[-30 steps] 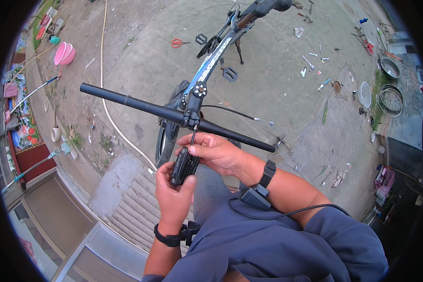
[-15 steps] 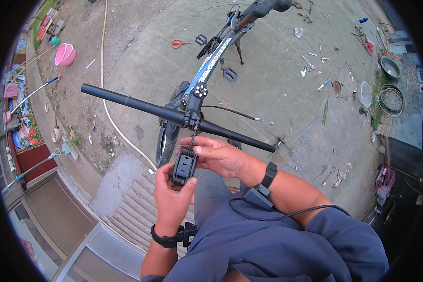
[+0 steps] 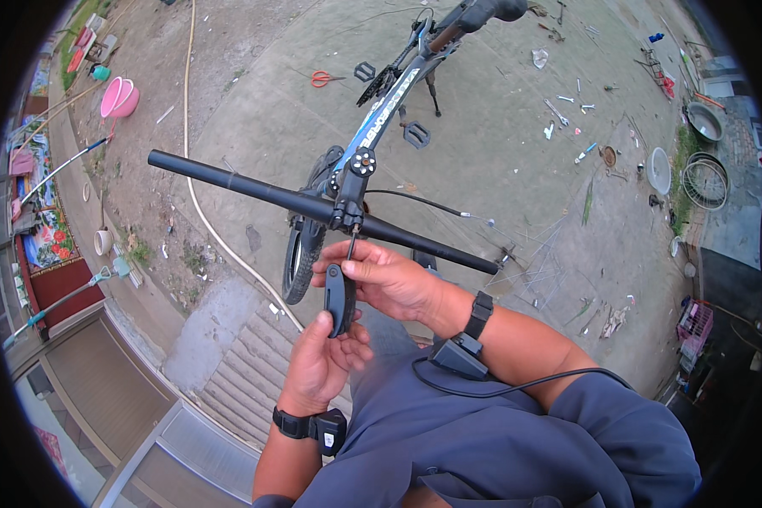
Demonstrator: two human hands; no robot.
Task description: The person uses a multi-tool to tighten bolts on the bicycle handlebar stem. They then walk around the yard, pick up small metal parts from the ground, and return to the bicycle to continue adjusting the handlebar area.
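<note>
A black folding multi-tool (image 3: 339,300) is held between both my hands, its smooth side turned up. From its far end a thin metal key reaches to the front of the black handlebar stem (image 3: 347,207); whether its tip sits in a bolt is too small to tell. My left hand (image 3: 320,362) pinches the near end, thumb on the side and fingers beneath. Around the far end and the key, my right hand (image 3: 394,286) is closed. A bare black handlebar (image 3: 245,184) runs crosswise through the stem of a blue and white bicycle (image 3: 385,114).
A loose black cable (image 3: 423,200) sticks out right of the stem. Orange-handled scissors (image 3: 323,79) and several wrenches (image 3: 557,112) lie on the ground. At the left are a pale hose (image 3: 196,203) and a pink bucket (image 3: 120,100); a white basin (image 3: 658,171) stands at the right.
The multi-tool has rolled about its length, so its side now faces up instead of its slotted edge. My left fingers have loosened and shifted under its near end.
</note>
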